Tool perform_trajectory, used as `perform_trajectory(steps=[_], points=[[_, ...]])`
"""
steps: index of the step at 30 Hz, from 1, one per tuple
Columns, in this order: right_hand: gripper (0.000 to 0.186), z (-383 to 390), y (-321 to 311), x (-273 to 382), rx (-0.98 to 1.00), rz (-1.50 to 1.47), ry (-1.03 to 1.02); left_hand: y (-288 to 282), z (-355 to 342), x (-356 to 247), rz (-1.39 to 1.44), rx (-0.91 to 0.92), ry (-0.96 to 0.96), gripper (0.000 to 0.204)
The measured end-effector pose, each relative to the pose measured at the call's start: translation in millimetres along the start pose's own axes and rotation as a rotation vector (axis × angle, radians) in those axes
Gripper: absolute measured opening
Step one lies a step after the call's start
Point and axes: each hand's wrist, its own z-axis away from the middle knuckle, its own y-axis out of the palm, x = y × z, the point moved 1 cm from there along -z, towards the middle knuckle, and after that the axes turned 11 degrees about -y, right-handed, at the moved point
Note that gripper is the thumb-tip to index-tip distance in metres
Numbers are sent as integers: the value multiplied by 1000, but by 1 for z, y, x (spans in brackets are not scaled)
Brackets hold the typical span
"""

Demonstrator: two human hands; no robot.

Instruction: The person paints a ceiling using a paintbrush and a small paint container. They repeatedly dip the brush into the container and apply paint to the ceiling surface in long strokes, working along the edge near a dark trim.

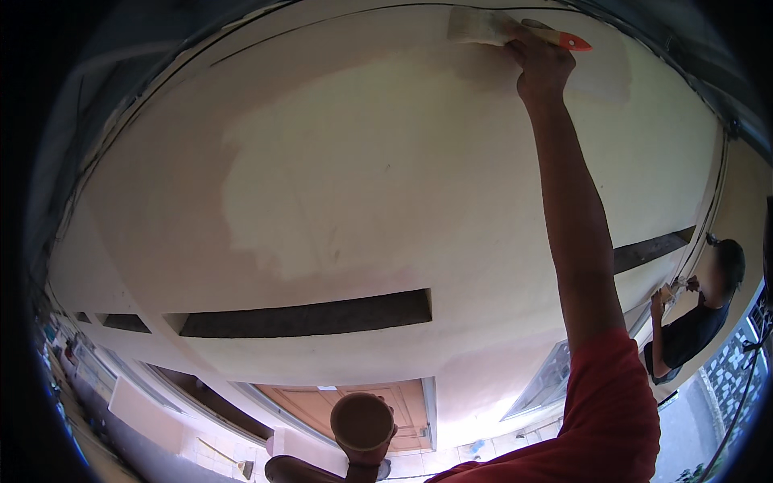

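Note:
High at the top, my right hand [547, 68] is closed around a wide flat paintbrush [483, 28] with a red-ended handle. Its pale bristles lie against or very near the wall [322, 177], just under the upper edge. Pinkish-beige paint surrounds a large paler patch on that wall. Low in the middle, my left hand [372, 457] grips a round tub [336, 428] from below and its right side. The tub's mouth faces up, and its inside looks pinkish-brown; how full it is, I cannot tell.
A long dark slot [306, 317] crosses the wall, with another [652, 251] behind my right arm. Below is a wooden door [302, 402]. Another person [688, 342] in dark clothes stands at right, hands raised. A broom [241, 465] is at lower left; cables run along the edges.

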Motion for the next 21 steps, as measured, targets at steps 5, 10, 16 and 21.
perform_trajectory(steps=[5, 10, 16, 21], points=[[21, -2, -28, 39, -187, -15, 49, -10, 7, -2, -28, -53, 49, 87], [25, 18, 7, 72, 248, 566, -766, -1, 6, -3, 78, -68, 35, 86], [35, 78, 45, 68, 581, 570, -815, 13, 3, -1, 77, 6, 18, 87], [39, 129, 32, 93, 737, 476, -759, 0, 1, -1, 109, 50, 22, 87]])
